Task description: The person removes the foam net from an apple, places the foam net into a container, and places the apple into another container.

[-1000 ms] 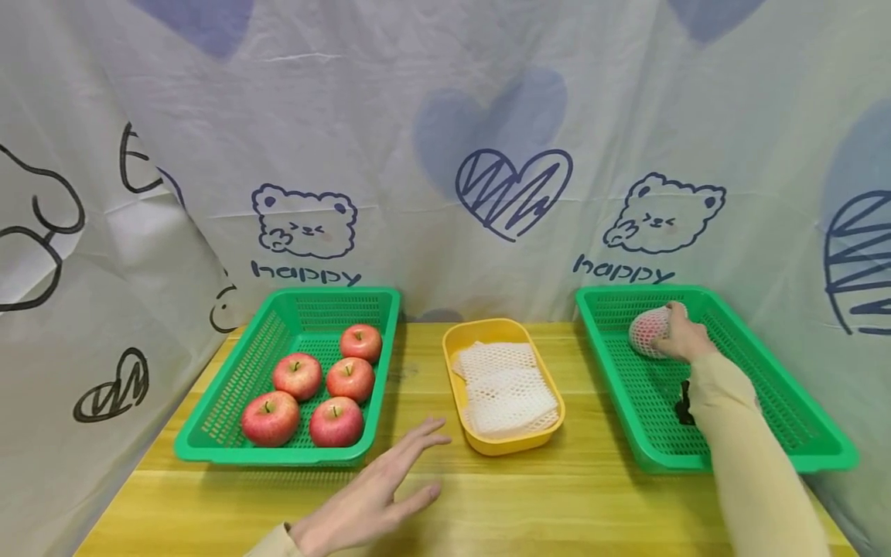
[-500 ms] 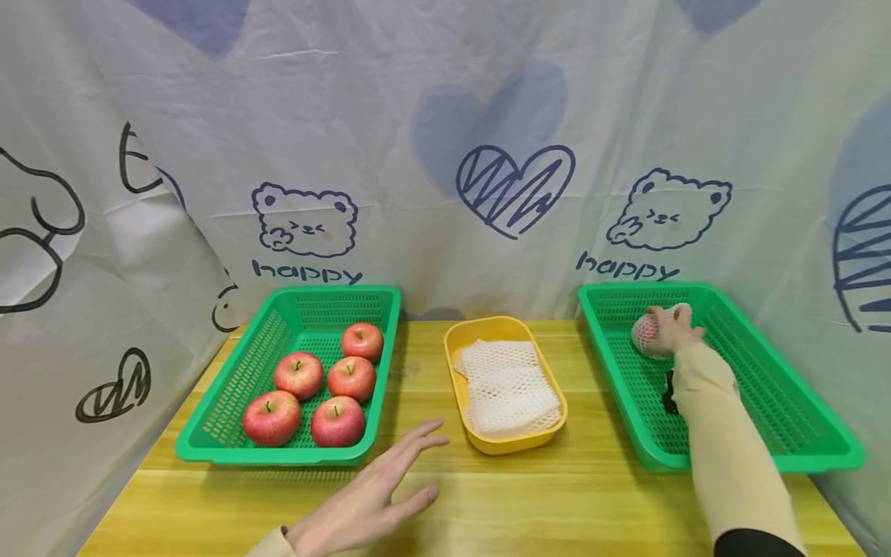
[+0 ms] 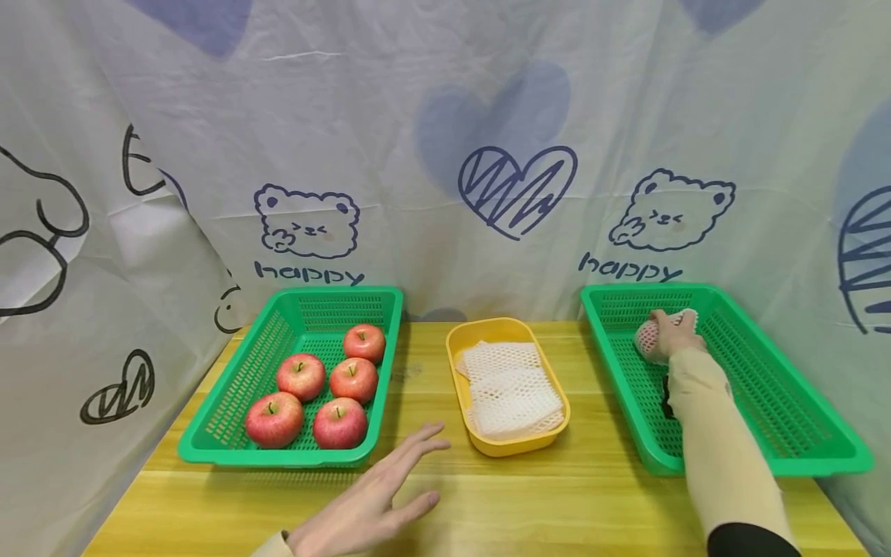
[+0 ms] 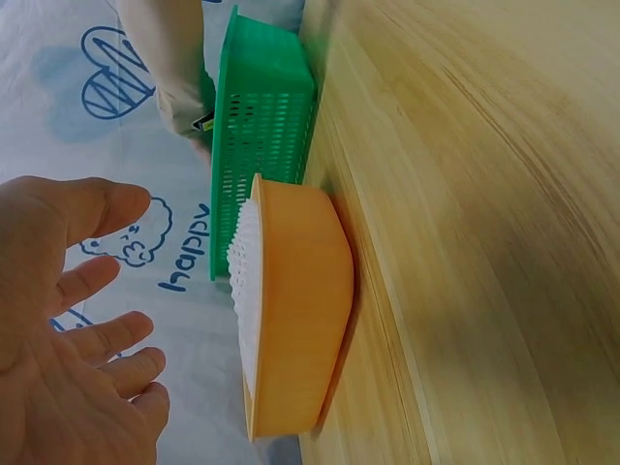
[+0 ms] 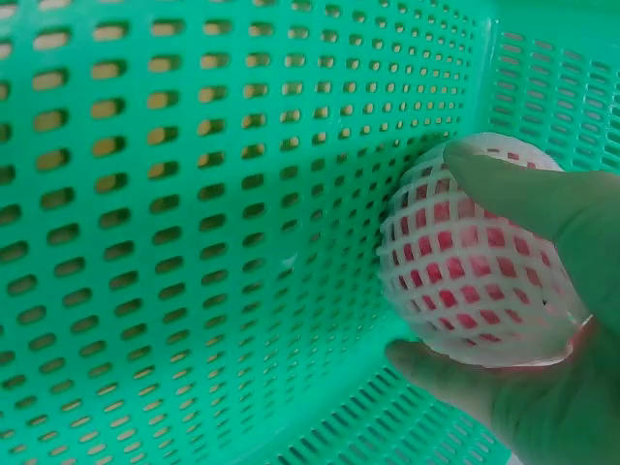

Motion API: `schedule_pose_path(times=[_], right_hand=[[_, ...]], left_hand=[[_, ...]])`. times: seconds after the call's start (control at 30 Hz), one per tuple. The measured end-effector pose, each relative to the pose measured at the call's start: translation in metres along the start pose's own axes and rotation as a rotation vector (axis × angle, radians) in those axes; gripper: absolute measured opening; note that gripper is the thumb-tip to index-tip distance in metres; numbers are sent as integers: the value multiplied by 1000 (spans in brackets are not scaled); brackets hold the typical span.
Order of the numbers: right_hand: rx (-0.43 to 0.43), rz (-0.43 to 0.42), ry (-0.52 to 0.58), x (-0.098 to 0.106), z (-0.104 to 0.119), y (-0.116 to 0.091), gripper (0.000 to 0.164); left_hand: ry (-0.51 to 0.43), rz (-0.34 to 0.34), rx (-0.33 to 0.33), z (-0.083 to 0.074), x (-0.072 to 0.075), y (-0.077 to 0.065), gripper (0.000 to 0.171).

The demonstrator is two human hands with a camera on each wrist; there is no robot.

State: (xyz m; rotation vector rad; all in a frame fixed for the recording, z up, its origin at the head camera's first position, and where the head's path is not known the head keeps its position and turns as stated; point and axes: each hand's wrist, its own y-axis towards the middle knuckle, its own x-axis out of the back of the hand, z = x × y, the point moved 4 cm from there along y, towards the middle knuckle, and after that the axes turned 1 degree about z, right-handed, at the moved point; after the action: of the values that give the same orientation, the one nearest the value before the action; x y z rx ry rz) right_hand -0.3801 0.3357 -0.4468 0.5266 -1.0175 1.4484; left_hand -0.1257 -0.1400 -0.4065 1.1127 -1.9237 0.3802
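Inside the right green basket [image 3: 786,387], my right hand [image 3: 677,334] grips an apple in a white foam net [image 3: 647,340]. In the right wrist view, thumb and finger curl round the netted apple [image 5: 475,262], close to the basket's perforated wall [image 5: 194,194]. My left hand [image 3: 369,495] is held over the table front with fingers spread, holding nothing. Nearest to it is a yellow tray [image 3: 511,447] of white foam nets [image 3: 511,387]; the left wrist view shows this hand [image 4: 77,320] beside the tray [image 4: 300,310].
At left stands another green basket [image 3: 223,456] with several bare red apples [image 3: 301,376]. Both baskets and the tray rest on a wooden table [image 3: 515,503]. A patterned white cloth [image 3: 418,232] hangs right behind them.
My right hand has shifted slightly within the right basket, and its forearm has swung left, the hand still on the netted apple. The left hand stays in place.
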Motion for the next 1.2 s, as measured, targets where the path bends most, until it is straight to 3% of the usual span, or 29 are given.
schedule_pose_path(times=[0.17,0.37,0.6,0.87,1.2], right_hand=[[85,5,-139,2,0,0,75],[99,-29,-191,12,-1,-7,70],[144,-126,-140,36,12,-20,71],[326,-263,-100,53,38,-40,74],[455,-402,52,63,76,-97,77]], left_hand=[[-6,5,-4,-2,-2,0,49],[0,2,-10,-3,-3,0,49],[-5,-18,-12,-2,-3,4,50],[-91,-63,17,0,-1,14,55],[-180,-82,11,-3,0,23,51]])
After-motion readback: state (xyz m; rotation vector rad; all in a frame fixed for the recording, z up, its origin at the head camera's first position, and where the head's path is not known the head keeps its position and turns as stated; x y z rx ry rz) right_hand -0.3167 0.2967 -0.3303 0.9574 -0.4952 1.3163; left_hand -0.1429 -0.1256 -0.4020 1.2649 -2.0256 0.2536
